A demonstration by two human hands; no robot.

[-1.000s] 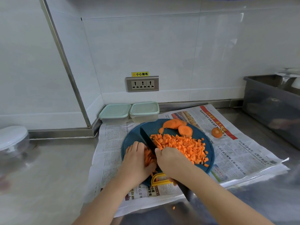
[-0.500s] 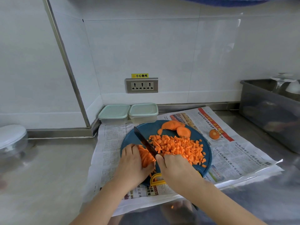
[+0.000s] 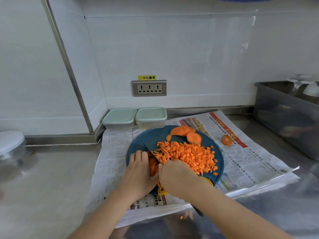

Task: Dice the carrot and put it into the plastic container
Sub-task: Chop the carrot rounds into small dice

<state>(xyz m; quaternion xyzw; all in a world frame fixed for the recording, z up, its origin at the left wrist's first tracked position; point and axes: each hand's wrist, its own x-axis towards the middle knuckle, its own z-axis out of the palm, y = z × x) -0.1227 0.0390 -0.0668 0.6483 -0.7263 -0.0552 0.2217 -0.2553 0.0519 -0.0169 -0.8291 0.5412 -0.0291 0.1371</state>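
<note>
A round blue cutting board (image 3: 138,145) lies on newspaper and carries a heap of diced carrot (image 3: 188,153). Uncut carrot slices (image 3: 183,131) lie at the board's far edge, and one carrot end (image 3: 226,140) sits off the board on the paper. My left hand (image 3: 140,169) presses down on a stack of carrot strips (image 3: 152,165), fingers curled over them. My right hand (image 3: 176,175) grips a dark knife (image 3: 152,153), its blade down on the board between the strips and the heap. Two lidded plastic containers (image 3: 119,119) (image 3: 151,117) stand by the wall.
Newspaper (image 3: 250,161) covers the steel counter under the board. A grey bin (image 3: 284,116) with glassware stands at the right. A white-lidded pot (image 3: 10,144) sits at the far left. A wall socket (image 3: 149,87) is above the containers.
The knife blade has come down and nearer to my hands, from raised half a second ago to low on the board. My left hand stays on the strips.
</note>
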